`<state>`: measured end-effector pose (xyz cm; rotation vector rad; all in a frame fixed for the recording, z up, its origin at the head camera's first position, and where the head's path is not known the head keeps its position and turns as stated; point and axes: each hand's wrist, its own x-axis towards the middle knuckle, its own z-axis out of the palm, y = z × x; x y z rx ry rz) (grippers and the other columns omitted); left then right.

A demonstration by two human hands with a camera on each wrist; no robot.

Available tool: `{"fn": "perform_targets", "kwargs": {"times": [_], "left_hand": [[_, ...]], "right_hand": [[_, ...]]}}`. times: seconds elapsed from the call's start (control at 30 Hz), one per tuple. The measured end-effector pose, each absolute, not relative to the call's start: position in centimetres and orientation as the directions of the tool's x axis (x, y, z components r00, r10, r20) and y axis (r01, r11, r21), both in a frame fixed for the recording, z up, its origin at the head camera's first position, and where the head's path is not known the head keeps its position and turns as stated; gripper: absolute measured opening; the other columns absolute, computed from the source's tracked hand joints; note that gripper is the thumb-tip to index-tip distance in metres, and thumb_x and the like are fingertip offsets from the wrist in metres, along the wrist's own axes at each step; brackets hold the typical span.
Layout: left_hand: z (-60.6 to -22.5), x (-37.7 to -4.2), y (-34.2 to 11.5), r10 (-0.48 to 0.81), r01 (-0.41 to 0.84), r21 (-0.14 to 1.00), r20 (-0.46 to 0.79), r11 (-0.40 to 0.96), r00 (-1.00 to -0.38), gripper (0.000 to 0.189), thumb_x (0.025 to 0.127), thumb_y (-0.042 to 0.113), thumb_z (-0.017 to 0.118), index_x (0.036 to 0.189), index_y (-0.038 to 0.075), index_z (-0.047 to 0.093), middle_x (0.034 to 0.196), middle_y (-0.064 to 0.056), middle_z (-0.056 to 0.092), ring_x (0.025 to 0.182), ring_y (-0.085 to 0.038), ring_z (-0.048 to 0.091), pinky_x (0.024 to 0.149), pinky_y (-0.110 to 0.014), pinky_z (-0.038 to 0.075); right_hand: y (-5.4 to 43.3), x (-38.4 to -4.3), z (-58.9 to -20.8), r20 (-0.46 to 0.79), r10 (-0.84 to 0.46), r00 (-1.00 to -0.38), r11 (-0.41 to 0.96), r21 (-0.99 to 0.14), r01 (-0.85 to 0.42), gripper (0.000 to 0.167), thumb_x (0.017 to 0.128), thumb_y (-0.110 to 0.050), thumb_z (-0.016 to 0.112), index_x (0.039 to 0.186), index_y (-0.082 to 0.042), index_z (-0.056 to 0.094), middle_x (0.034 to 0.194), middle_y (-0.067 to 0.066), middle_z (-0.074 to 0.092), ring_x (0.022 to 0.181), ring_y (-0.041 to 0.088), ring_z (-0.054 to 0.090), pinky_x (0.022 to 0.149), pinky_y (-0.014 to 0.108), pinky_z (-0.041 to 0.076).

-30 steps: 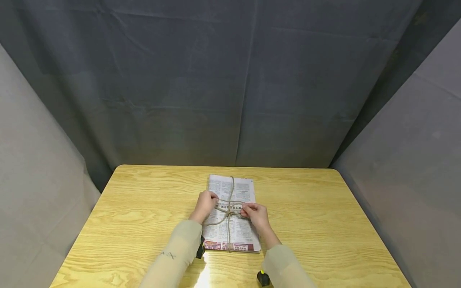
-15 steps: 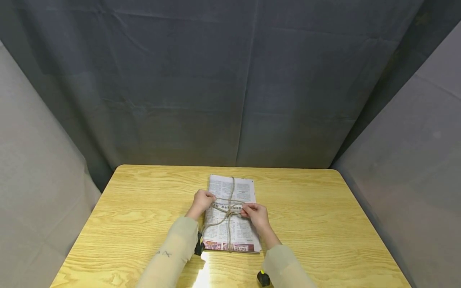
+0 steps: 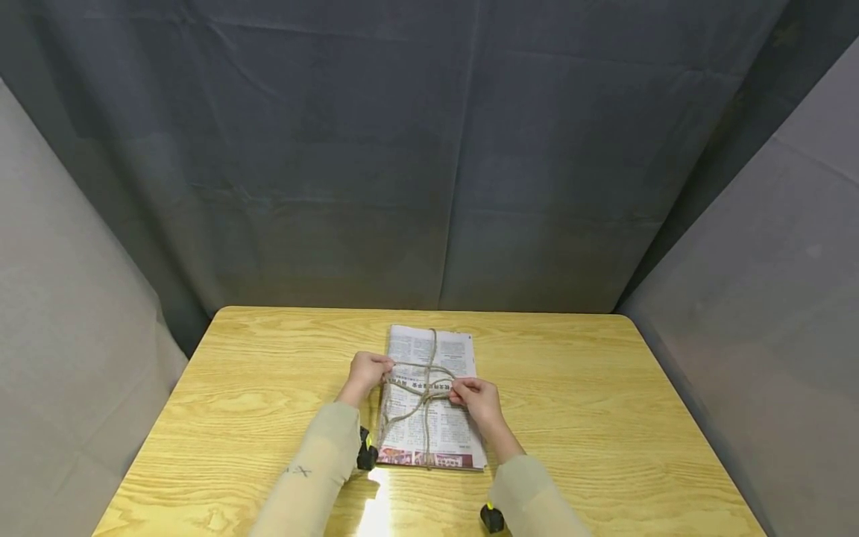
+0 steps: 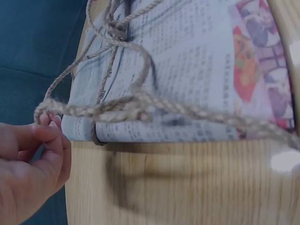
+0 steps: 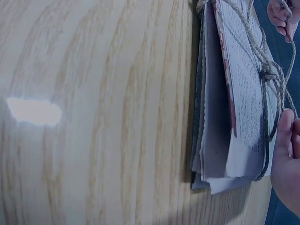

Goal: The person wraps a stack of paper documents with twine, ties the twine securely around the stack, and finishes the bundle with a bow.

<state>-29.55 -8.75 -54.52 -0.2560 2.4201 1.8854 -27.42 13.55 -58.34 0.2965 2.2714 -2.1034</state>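
Note:
A stack of folded newspapers (image 3: 451, 432) lies on the table, bound lengthwise and crosswise with twine (image 3: 426, 429). The twine crosses in a knot (image 5: 268, 75) near the middle of the top sheet. My left hand (image 3: 367, 371) is at the stack's left edge and pinches a bend of twine between thumb and fingertips, as the left wrist view shows. My right hand (image 3: 478, 399) pinches twine over the right half of the stack. Between the two hands runs a strand of twine above the paper. A loose length trails from the knot toward the lower left edge.
The wooden table (image 3: 590, 418) extends on both sides of the stack. A dark grey curtain (image 3: 335, 186) hangs behind it, with pale cloth panels (image 3: 758, 298) at the sides. Black wrist devices (image 3: 492, 518) sit at both sleeves.
My left hand has moved left and slightly away from me, drawing the twine out past the stack's left edge. My right hand has stayed nearly in place.

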Motion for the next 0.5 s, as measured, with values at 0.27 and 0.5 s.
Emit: {"fn": "perform_targets", "kwargs": {"times": [0.27, 0.5], "left_hand": [[-54.0, -30.2, -10.0, -0.145, -0.197, 0.948, -0.165, 0.249, -0.976, 0.018, 0.087, -0.001, 0.056, 0.099, -0.013, 0.064, 0.092, -0.024, 0.065, 0.08, -0.034, 0.062, 0.071, -0.04, 0.053], [-54.0, -30.0, -10.5, -0.122, -0.207, 0.958, -0.185, 0.199, -0.975, 0.019, 0.087, -0.003, 0.055, 0.099, -0.015, 0.063, 0.093, -0.027, 0.063, 0.066, -0.022, 0.061, 0.07, -0.04, 0.054]], "right_hand": [[13.5, -27.2, -58.2, -0.15, 0.107, -0.983, 0.072, -0.985, 0.158, 0.019, 0.087, -0.004, 0.06, 0.096, 0.012, 0.062, 0.081, 0.02, 0.066, 0.07, 0.02, 0.067, 0.068, 0.031, 0.056], [13.5, -27.1, -58.2, -0.147, 0.101, -0.984, 0.067, -0.986, 0.154, 0.019, 0.087, -0.004, 0.059, 0.097, 0.013, 0.062, 0.081, 0.02, 0.066, 0.07, 0.02, 0.067, 0.068, 0.031, 0.056]]}}
